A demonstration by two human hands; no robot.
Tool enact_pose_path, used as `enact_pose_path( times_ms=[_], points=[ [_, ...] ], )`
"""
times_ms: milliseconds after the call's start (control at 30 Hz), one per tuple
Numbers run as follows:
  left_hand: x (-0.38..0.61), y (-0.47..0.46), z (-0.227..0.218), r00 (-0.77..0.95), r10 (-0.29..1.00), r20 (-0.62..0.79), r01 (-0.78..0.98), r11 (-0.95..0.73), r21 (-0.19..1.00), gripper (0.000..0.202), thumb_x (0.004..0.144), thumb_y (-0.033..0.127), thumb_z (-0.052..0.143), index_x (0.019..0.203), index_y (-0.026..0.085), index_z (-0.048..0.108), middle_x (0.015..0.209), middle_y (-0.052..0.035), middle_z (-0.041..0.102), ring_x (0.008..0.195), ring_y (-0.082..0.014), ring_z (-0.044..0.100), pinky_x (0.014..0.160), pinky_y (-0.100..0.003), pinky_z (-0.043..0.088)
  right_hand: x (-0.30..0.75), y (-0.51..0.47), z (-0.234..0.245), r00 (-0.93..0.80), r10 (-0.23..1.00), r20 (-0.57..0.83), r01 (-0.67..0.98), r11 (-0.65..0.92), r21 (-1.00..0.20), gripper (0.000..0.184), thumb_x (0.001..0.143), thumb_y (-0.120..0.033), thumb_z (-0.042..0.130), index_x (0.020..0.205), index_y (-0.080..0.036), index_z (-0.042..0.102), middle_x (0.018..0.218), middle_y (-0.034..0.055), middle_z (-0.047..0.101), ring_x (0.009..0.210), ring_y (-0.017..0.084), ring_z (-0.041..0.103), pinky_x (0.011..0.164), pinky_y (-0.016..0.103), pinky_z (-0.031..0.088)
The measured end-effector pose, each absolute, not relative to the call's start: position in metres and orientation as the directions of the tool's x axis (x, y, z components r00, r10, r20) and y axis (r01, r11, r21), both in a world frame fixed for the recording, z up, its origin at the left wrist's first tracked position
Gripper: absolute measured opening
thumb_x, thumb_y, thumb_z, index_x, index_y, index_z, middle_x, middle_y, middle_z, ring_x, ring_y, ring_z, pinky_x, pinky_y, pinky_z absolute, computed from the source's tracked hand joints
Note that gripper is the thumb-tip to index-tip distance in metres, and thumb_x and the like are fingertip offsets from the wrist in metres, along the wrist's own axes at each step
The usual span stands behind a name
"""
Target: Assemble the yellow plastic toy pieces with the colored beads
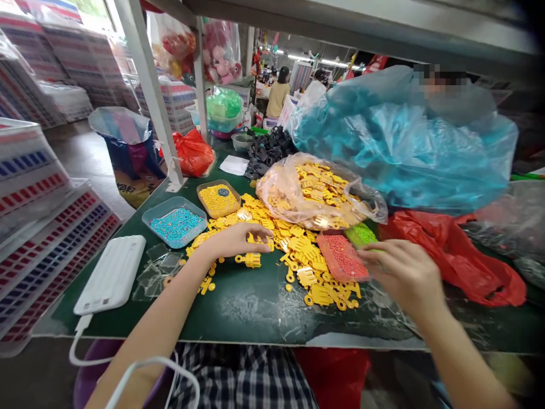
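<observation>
My left hand [234, 240] lies palm down with spread fingers on a scattered heap of yellow plastic parts [293, 250]. It holds nothing I can see. My right hand [402, 272] hovers with curled fingertips at the edge of a shallow tray of red beads [343, 257]. A tray of green beads [361, 234] sits just behind those fingertips. Whatever lies inside the right fingers is hidden. A clear bag of yellow parts [315, 196] rests beyond the heap. To the left stand a tray of blue beads [176, 224] and a tray of yellow beads [219, 200].
The dark green bench [242, 309] holds a white power bank [109, 275] with a cable, a pile of black plastic parts [268, 150], a large teal plastic bag [404, 136] and a red plastic bag [451, 255]. Stacked crates [38, 238] stand at left; a person [278, 94] sits far back.
</observation>
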State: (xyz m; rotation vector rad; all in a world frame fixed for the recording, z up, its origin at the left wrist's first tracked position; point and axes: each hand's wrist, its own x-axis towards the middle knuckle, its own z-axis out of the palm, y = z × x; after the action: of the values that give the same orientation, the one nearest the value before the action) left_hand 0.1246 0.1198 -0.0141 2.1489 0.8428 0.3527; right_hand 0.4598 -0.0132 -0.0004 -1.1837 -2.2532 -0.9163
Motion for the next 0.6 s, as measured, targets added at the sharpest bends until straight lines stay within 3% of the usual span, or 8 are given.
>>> enact_pose_path(
  times_ms=[133, 267, 433, 600],
  points=[
    [0.129, 0.112, -0.015, 0.820, 0.566, -0.087, 0.388, -0.438, 0.811, 0.059, 0.072, 0.039, 0.077, 0.126, 0.023, 0.060, 0.116, -0.0025, 0.069, 0.105, -0.0195, 0.062, 0.094, -0.030, 0.045, 0.364, 0.028, -0.015, -0.699, 0.359, 0.618, 0.666, 0.642, 0.380, 0.019, 0.094, -0.014, 0.052, 0.082, -0.021, 0.064, 0.086, 0.0028, 0.071, 0.076, 0.016, 0.055, 0.073, 0.032, 0.041],
    [0.124, 0.118, -0.022, 0.790, 0.610, -0.058, 0.408, -0.454, 0.792, 0.059, 0.071, 0.038, 0.079, 0.125, 0.022, 0.061, 0.110, -0.0038, 0.070, 0.094, -0.0189, 0.064, 0.088, -0.031, 0.048, 0.329, 0.067, -0.032, -0.711, 0.278, 0.645, 0.607, 0.706, 0.365, 0.026, 0.097, -0.015, 0.046, 0.078, -0.020, 0.063, 0.078, 0.0004, 0.068, 0.070, 0.014, 0.050, 0.068, 0.030, 0.037],
    [0.115, 0.127, -0.021, 0.725, 0.689, 0.009, 0.459, -0.492, 0.739, 0.053, 0.074, 0.039, 0.076, 0.121, 0.020, 0.062, 0.118, -0.0055, 0.067, 0.103, -0.0205, 0.061, 0.091, -0.031, 0.046, 0.323, 0.085, -0.045, -0.657, 0.306, 0.690, 0.618, 0.743, 0.259, 0.026, 0.097, -0.018, 0.049, 0.073, -0.019, 0.060, 0.078, 0.0013, 0.066, 0.071, 0.014, 0.049, 0.068, 0.029, 0.036],
    [0.115, 0.126, -0.020, 0.710, 0.695, -0.108, 0.578, -0.489, 0.653, 0.047, 0.074, 0.044, 0.074, 0.113, 0.018, 0.066, 0.101, -0.0041, 0.071, 0.086, -0.0188, 0.064, 0.078, -0.028, 0.046, 0.323, 0.085, -0.060, -0.622, 0.376, 0.687, 0.638, 0.752, 0.165, 0.019, 0.095, -0.018, 0.053, 0.077, -0.020, 0.061, 0.082, 0.0018, 0.067, 0.076, 0.015, 0.052, 0.070, 0.029, 0.039]
  ],
)
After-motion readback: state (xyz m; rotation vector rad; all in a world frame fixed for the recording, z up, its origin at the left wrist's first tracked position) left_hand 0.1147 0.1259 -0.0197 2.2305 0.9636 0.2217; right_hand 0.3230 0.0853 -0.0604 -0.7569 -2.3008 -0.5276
